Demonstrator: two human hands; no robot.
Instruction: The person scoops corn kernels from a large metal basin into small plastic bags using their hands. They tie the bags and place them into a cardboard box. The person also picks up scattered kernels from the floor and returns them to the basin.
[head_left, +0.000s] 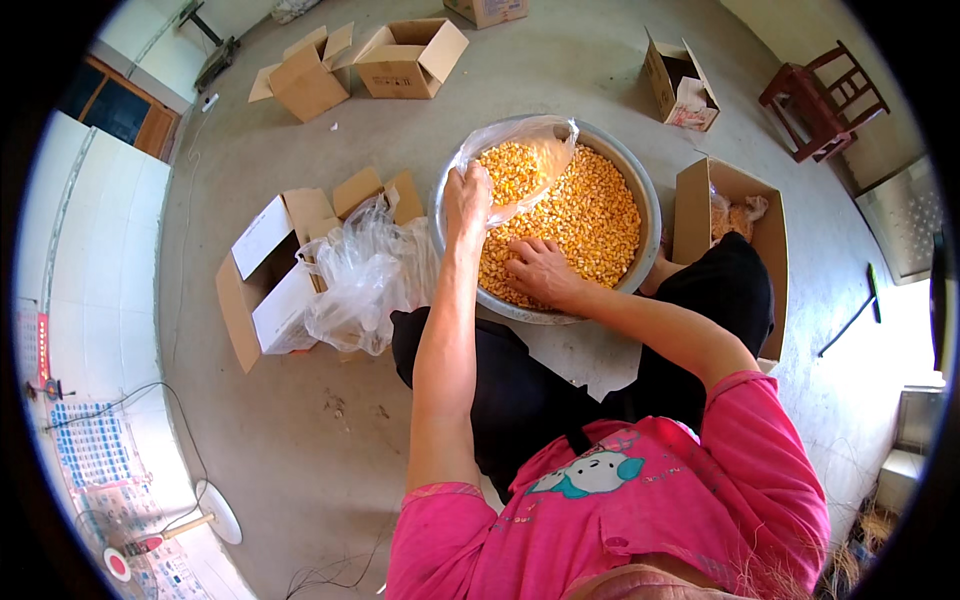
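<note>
A round metal basin (649, 217) full of yellow corn kernels (600, 217) stands on the floor before me. My left hand (469, 196) is closed on the gathered edge of a clear plastic bag (487, 139). The bag lies with its mouth spread over the basin's left part, with corn kernels inside it. My right hand (546, 274) rests palm down on the loose kernels near the basin's front edge, fingers apart and pointing left; whether kernels are under its palm is hidden.
Left of the basin, clear plastic bags (367, 277) spill over an open cardboard box (240, 322). On the right a cardboard box (690, 206) holds bagged contents (739, 217) beside my leg. Farther off stand open boxes (401, 71) and a wooden chair (817, 105).
</note>
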